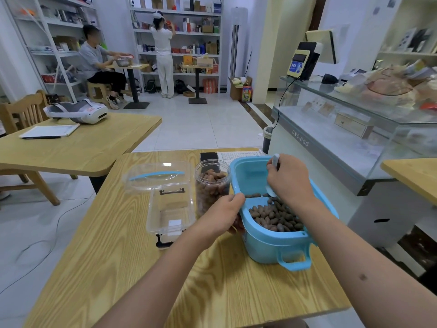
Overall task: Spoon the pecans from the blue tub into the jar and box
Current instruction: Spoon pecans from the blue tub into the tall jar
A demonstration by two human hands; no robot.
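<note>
Gripping the blue tub (272,242) rim, left hand (222,215) tilts it so pecans (275,215) pool just below the right hand (289,179), fingers pinching the spoon (274,162) beside the jar (211,185).

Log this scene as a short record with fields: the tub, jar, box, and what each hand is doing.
tub: blue tub tilted, pecans piled at its near end
jar: clear jar left of the tub, nearly full of pecans, no lid on it
box: clear box, lid open, looks empty
left hand: left hand grips the tub's left rim
right hand: right hand holds a pale spoon inside the tub
surface: wooden table
</note>
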